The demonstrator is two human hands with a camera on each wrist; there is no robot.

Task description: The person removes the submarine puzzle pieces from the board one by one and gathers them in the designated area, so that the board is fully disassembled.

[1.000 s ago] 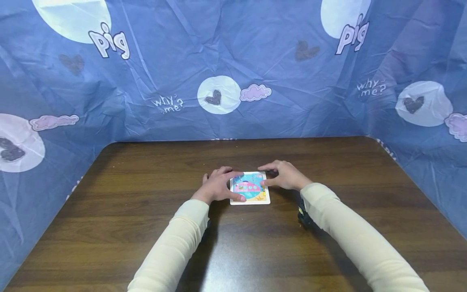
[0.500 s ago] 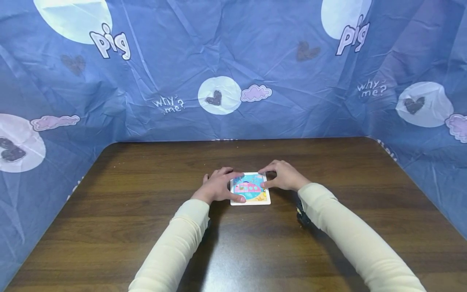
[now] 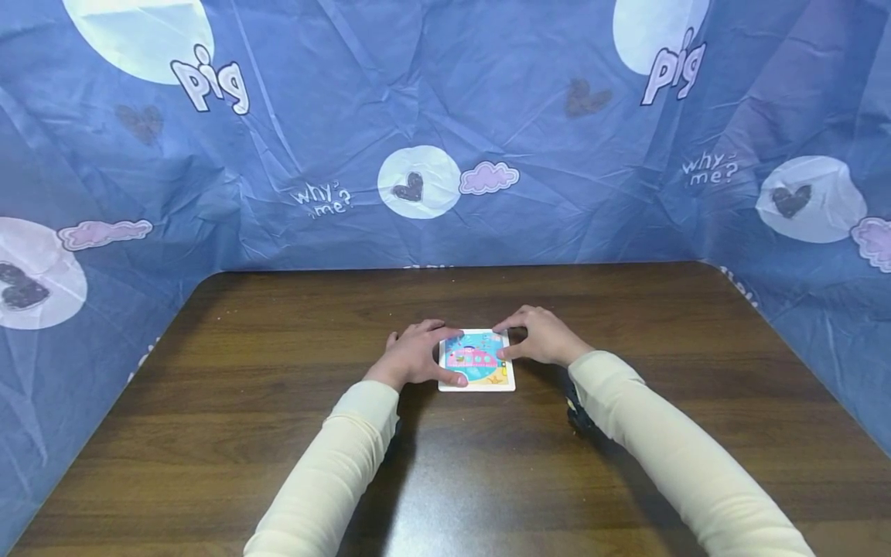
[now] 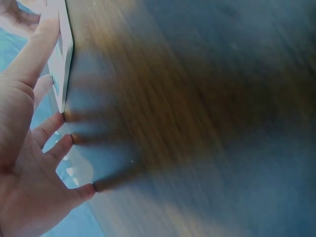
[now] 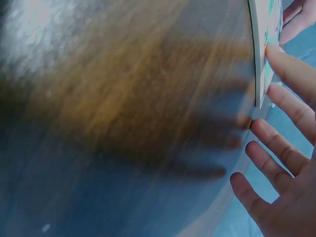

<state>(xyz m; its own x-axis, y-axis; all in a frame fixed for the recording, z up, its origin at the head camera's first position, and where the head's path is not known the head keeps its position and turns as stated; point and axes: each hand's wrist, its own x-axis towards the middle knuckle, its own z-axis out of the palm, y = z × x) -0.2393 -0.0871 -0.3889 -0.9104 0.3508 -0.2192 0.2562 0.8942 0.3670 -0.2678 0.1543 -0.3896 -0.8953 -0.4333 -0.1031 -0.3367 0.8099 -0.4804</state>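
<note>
A small square picture board (image 3: 479,373) with a white border lies flat on the brown table; its picture shows a pink submarine in blue water with sand at one corner. My left hand (image 3: 412,357) is spread at its left side, thumb on the near-left corner and index finger on the far-left corner. In the left wrist view, the other fingertips (image 4: 63,140) of that hand rest on the table. On the opposite side my right hand (image 3: 546,335) touches the right border with its thumb and the far-right corner with its index finger. Its remaining fingers (image 5: 266,150) are extended in the right wrist view.
The wooden table (image 3: 278,449) reaches back to a blue printed cloth (image 3: 543,216), which also hangs along both sides. Both forearms, in pale sleeves (image 3: 682,441), cross the near part of the table.
My right index finger has come slightly down onto the board's far-right corner. The left hand and the board stay almost in place.
</note>
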